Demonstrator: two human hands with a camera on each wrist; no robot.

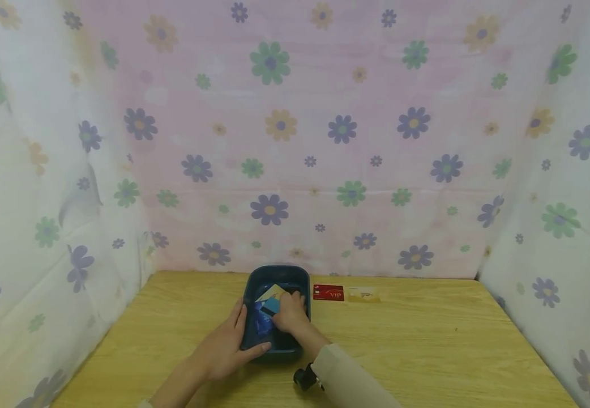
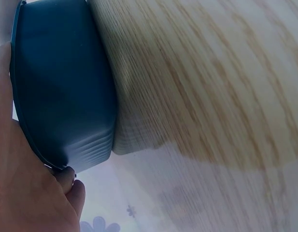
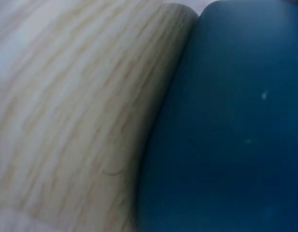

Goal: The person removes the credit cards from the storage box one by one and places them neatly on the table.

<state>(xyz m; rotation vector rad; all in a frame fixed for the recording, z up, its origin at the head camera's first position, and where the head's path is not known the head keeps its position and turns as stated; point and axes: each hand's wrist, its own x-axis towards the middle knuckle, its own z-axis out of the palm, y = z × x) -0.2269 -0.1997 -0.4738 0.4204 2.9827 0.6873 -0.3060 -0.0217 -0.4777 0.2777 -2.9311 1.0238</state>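
- Light blue card (image 1: pixel 270 306) with a dark stripe lies at a slant inside a dark blue bin (image 1: pixel 281 355), the cards beneath it showing past its edges. Good handling here likely calls for a pinch at the card's rim, one corner tipped up first, since thin, flat stock can slide or bring a neighbor along.
- Right hand (image 1: pixel 291 311) dips into the bin over the cards, the light blue card reaching out from its thumb side toward the left wall. Its fingers bend away toward the right wall, tips partly hidden; whether they grasp the card, the pictures cannot tell.
- Below, a deep blue card (image 1: pixel 263 323) and a yellowish card (image 1: pixel 273 291) overlap on the bin floor, the yellowish one toward the far end.
- Left hand (image 1: pixel 223 343) grips the bin's near left corner, thumb across the near rim, fingers along the left wall. That brace seems wise: light pressure, bin flat on the tabletop (image 1: pixel 402 334).
- Outside, just right of the bin, a red card (image 1: pixel 328 292) marked "VIP" lies beside a pale gold card (image 1: pixel 364 295).
- Flowered cloth (image 1: pixel 320 141) hangs behind the scene.
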